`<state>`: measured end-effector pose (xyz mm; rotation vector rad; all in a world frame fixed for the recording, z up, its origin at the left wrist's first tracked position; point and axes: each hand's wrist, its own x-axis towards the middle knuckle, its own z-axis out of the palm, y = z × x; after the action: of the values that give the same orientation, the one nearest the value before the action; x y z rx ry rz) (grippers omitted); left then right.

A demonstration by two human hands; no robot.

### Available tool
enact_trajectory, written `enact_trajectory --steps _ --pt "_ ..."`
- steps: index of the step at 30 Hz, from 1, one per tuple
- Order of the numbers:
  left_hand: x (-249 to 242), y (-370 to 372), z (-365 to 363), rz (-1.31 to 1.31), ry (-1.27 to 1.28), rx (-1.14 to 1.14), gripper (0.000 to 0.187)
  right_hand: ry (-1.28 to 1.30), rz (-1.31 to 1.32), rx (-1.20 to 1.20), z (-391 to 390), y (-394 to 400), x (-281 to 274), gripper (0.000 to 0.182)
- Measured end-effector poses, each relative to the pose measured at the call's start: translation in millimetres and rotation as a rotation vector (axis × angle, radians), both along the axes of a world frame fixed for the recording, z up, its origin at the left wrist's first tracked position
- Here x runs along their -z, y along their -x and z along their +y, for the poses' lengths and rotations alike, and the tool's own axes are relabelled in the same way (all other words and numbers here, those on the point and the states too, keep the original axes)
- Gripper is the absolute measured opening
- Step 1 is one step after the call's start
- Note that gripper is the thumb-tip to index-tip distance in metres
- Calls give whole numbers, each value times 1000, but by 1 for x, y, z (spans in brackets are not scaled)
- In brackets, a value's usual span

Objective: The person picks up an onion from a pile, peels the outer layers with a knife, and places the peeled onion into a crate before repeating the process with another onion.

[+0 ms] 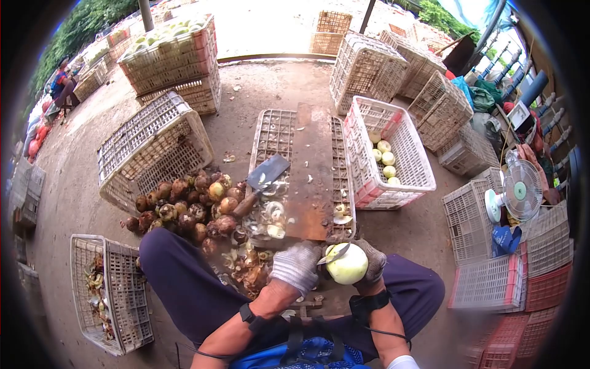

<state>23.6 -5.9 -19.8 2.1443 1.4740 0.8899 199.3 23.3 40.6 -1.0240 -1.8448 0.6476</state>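
Observation:
My left hand (296, 267), in a grey knitted glove, is closed around the handle of a small knife (334, 254); the handle is mostly hidden. The curved blade lies against the top of a peeled, pale-green round vegetable (348, 267). That vegetable is gripped by my gloved right hand (372, 264) from its right side. Just beyond both hands is the near end of a rusty brown board (312, 178), laid over a plastic crate. Peelings (273, 215) lie left of the board, with a cleaver (268, 171) above them.
Unpeeled brown round vegetables (184, 209) are heaped at the left, before a tipped crate (153, 144). A white-and-red crate (390, 154) at the right contains several peeled ones. Peel scraps fill a crate (110, 295) at lower left. A fan (521, 190) and stacked crates stand far right.

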Motion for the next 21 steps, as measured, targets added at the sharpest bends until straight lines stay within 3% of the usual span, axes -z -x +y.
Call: enact_trajectory --steps 4,10,13,15,17,19,21 --pt "-16 4 5 -5 140 -23 17 -30 -141 -43 -2 -11 12 28" --pt "-47 18 5 -217 270 -92 16 -59 -111 -33 1 -12 18 30" --pt "-54 28 8 -296 145 -44 19 -6 -84 -44 -1 -12 14 30" --pt "-66 33 6 -341 262 -28 28 293 177 -55 1 -15 34 29" --pt "-73 36 3 -392 388 -56 37 301 178 -68 0 -22 45 28" --pt "-90 38 4 -564 514 -20 44 18 -83 -84 2 -17 19 28" --pt "-93 41 6 -650 577 11 48 6 -99 -147 5 -17 16 29"
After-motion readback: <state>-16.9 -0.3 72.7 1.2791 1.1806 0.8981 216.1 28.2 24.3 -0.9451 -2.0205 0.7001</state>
